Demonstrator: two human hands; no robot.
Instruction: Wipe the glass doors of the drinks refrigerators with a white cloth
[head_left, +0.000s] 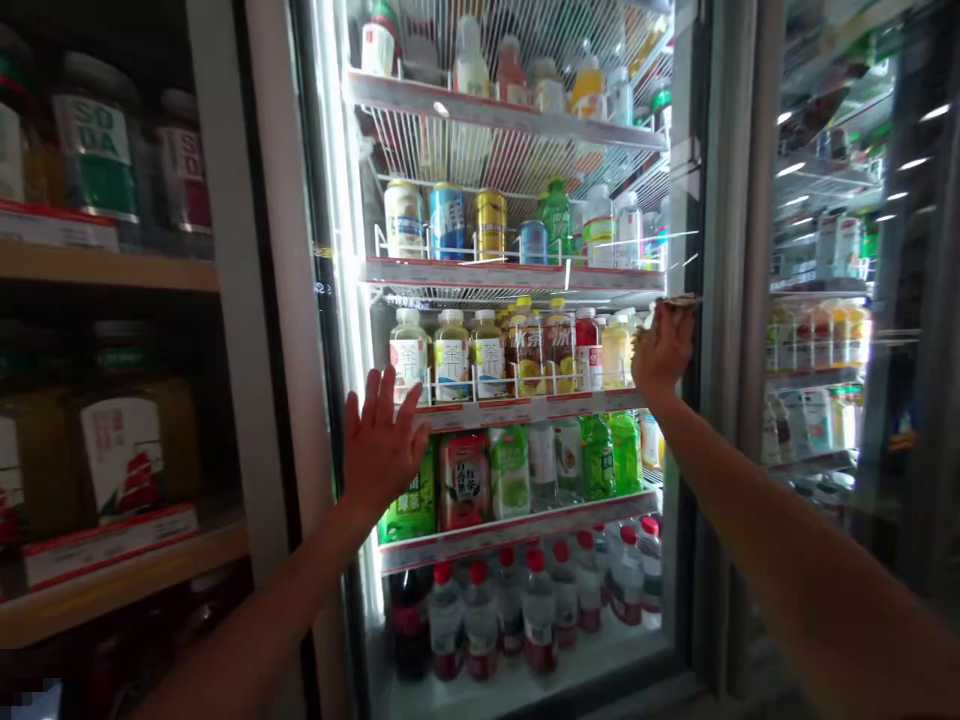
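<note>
Cloth (684,299) up at the lit cooler (739,250)

Head view: right of centre, the right hand (664,350) holds the cloth at the cooler's right edge, fingers close together, bent over it. Left of centre, the left hand (382,435) is raised, fingers spread, below the tea bottles (452,350); whether it touches glass, I cannot tell. Red-capped bottles (480,620) stand at bottom centre, soda bottles (97,145) at upper left

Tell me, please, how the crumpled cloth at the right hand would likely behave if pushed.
The cloth is probably floppy, as its visible edge looks creased and bunched. It seems likely light, since little of it shows beyond the right hand.
</note>
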